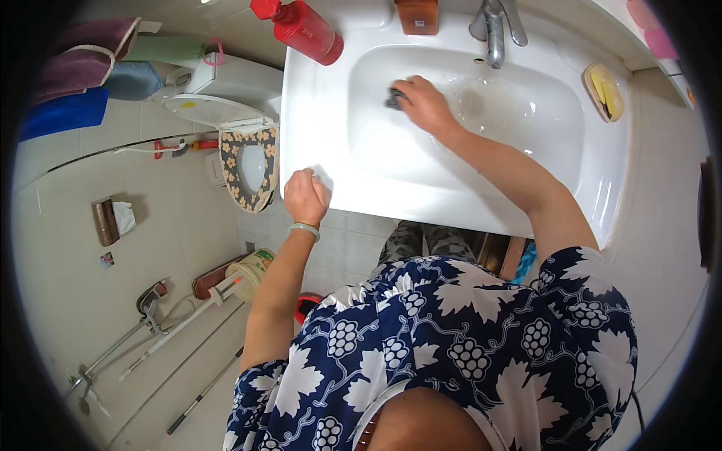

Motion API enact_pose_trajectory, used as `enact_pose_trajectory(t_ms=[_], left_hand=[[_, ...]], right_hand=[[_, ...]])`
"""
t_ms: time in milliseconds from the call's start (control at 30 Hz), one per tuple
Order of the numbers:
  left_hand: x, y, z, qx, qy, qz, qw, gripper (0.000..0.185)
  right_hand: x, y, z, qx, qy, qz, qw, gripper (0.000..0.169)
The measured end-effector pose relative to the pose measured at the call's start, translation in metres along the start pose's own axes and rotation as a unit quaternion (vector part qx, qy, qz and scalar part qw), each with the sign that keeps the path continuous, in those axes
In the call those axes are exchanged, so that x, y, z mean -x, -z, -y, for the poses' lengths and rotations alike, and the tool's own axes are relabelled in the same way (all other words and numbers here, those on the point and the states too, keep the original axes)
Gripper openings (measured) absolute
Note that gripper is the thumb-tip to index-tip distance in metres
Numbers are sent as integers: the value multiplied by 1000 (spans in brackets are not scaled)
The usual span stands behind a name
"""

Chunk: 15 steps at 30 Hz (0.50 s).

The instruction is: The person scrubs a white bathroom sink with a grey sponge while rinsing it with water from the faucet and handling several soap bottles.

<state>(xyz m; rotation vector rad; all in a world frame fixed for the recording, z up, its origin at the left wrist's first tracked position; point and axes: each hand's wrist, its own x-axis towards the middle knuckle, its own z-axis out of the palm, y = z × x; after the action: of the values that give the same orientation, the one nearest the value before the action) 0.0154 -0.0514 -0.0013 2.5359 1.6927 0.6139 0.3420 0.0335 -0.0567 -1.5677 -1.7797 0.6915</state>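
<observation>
Inside the white ceramic washbasin (pixel 389 163), my right hand (pixel 424 107) grips a small dark scrubbing pad (pixel 396 99) against the left part of the bowl. The pad is mostly covered by my fingers, so its exact kind is hard to tell. My left hand (pixel 306 194), with a pale green bangle (pixel 305 230) at its wrist, rests on the basin's front left corner with the fingers curled in. Nothing shows in that hand. Water glistens in the bowl near the chrome faucet (pixel 495 39).
A red pump bottle (pixel 307 32) and an amber container (pixel 417 17) stand on the basin's back rim. A yellow soap dish (pixel 603 93) sits on the right rim. To the left are a toilet with a floral seat cover (pixel 228 163), a bucket (pixel 251 273) and mop handles.
</observation>
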Motion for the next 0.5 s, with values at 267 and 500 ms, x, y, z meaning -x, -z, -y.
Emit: enact_pose_trajectory(t_ms=[267, 500], left_hand=[[5, -5, 3, -12, -1, 10, 1000, 16], [5, -5, 3, -14, -12, 1, 1000, 16]], right_hand=[[31, -64, 92, -168, 100, 41, 980, 25], [50, -24, -25, 72, 140, 129, 979, 22]])
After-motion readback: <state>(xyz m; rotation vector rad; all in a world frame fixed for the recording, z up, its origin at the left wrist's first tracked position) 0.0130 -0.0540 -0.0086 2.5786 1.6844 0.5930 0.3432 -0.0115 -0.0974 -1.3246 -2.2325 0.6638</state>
